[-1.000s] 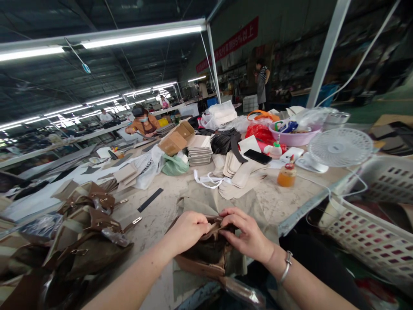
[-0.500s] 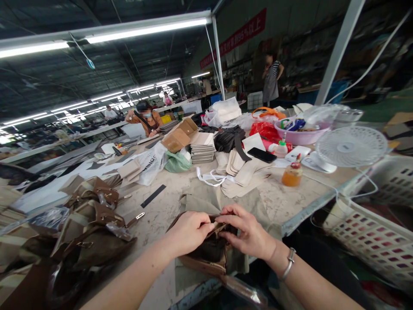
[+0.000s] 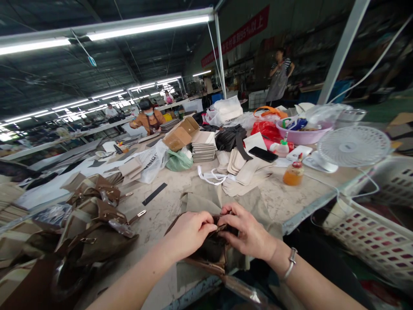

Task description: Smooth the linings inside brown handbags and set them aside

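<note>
A dark brown leather bag [image 3: 211, 249] lies at the near edge of the worktable [image 3: 284, 202], on a piece of grey-beige cloth [image 3: 206, 200]. My left hand [image 3: 189, 234] grips its top edge from the left, fingers curled. My right hand [image 3: 248, 232] pinches the same edge from the right; a silver bracelet [image 3: 291, 260] sits on that wrist. The two hands almost touch over the bag's opening. What lies inside the bag is hidden.
Brown and tan bags [image 3: 93, 215] pile up at the left. Further back are a black strip [image 3: 155, 193], stacked beige pieces [image 3: 238, 165], a phone [image 3: 263, 154], an orange bottle [image 3: 293, 174], a white fan [image 3: 351, 146] and a slotted white basket [image 3: 377, 219] at right. Other people work at far tables.
My hands have stayed on the bag's top edge, with the fingers shifting slightly closer together. The view has drifted a little; a person standing at the back has moved to the right.
</note>
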`<state>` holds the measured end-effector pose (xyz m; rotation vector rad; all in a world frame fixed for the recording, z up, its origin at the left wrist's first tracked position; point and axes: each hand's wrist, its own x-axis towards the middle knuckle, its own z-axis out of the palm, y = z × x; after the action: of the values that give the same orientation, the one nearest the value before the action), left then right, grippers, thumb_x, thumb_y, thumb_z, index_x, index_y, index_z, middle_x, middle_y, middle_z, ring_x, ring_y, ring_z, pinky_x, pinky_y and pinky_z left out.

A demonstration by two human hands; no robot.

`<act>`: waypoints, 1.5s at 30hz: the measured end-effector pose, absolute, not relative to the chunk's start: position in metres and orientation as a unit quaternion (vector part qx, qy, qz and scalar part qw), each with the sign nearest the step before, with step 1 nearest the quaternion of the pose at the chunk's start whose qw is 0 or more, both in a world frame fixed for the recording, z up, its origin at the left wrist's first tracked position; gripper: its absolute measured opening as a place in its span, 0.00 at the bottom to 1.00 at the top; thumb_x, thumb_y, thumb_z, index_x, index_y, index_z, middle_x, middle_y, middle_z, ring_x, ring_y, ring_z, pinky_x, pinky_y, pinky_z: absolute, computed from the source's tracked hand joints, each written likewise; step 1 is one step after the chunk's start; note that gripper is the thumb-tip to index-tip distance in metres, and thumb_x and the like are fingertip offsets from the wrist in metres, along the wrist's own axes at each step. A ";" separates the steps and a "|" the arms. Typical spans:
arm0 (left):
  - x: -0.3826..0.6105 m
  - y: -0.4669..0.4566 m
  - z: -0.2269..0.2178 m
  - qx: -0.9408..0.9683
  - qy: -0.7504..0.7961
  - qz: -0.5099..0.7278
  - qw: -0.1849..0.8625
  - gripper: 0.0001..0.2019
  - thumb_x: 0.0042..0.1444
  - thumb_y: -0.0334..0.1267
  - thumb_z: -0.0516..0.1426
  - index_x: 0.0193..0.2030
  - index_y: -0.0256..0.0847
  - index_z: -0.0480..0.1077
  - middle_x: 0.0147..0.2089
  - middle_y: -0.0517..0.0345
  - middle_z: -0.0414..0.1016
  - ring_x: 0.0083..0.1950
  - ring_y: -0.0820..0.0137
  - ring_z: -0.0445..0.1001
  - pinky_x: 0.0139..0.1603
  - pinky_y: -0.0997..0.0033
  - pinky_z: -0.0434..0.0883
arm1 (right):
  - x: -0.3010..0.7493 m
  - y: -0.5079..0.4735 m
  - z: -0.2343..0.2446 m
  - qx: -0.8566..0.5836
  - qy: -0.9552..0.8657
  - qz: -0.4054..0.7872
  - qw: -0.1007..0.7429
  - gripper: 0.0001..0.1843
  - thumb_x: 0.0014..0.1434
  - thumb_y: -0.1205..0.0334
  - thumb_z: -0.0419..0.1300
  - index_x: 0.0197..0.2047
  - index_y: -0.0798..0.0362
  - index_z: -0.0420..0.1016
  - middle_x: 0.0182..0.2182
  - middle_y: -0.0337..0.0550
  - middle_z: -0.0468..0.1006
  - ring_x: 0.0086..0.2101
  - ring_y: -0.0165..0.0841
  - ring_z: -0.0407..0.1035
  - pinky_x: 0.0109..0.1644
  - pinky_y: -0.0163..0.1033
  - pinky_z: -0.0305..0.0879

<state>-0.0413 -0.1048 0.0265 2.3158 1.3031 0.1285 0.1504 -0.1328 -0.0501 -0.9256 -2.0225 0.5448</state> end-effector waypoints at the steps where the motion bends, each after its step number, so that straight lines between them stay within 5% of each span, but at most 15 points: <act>1: -0.042 -0.107 0.027 0.845 0.476 0.059 0.238 0.08 0.58 0.41 0.53 0.37 0.45 0.72 0.34 0.63 0.77 0.36 0.71 0.73 0.36 0.75 0.63 | 0.150 -0.133 -0.051 -0.370 -0.802 0.217 0.416 0.15 0.50 0.73 0.59 0.42 0.51 0.70 0.44 0.45 0.63 0.44 0.35 0.62 0.48 0.40 0.63; 9: -0.049 -0.125 0.026 0.902 0.402 0.101 0.123 0.17 0.52 0.37 0.61 0.49 0.51 0.70 0.50 0.62 0.72 0.47 0.67 0.71 0.49 0.69 0.67 | 0.148 -0.135 -0.053 -0.371 -0.779 0.219 0.455 0.10 0.52 0.73 0.58 0.38 0.52 0.68 0.44 0.46 0.63 0.44 0.35 0.63 0.47 0.41 0.64; 15: -0.046 -0.126 0.016 0.926 0.370 0.074 0.002 0.10 0.58 0.35 0.55 0.47 0.45 0.71 0.46 0.57 0.73 0.44 0.66 0.71 0.47 0.65 0.69 | 0.145 -0.137 -0.053 -0.372 -0.775 0.198 0.471 0.11 0.53 0.72 0.58 0.40 0.51 0.69 0.45 0.48 0.65 0.46 0.37 0.63 0.49 0.44 0.64; 35: -0.048 -0.122 0.006 0.910 0.402 0.091 0.037 0.11 0.60 0.34 0.52 0.44 0.43 0.75 0.39 0.56 0.76 0.39 0.69 0.74 0.43 0.71 0.71 | 0.146 -0.131 -0.056 -0.369 -0.777 0.192 0.472 0.18 0.52 0.72 0.59 0.46 0.50 0.72 0.44 0.47 0.65 0.45 0.37 0.64 0.48 0.44 0.66; 45: -0.050 -0.122 0.003 0.906 0.403 0.126 0.016 0.15 0.58 0.33 0.54 0.51 0.48 0.69 0.50 0.59 0.73 0.43 0.69 0.74 0.48 0.70 0.72 | 0.146 -0.130 -0.055 -0.370 -0.782 0.183 0.468 0.14 0.54 0.71 0.58 0.44 0.49 0.73 0.44 0.47 0.66 0.45 0.36 0.64 0.48 0.44 0.66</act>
<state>-0.0496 -0.1220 0.0026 2.8183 1.2549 0.3933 0.1460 -0.1299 -0.0550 -0.9064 -1.9170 0.4483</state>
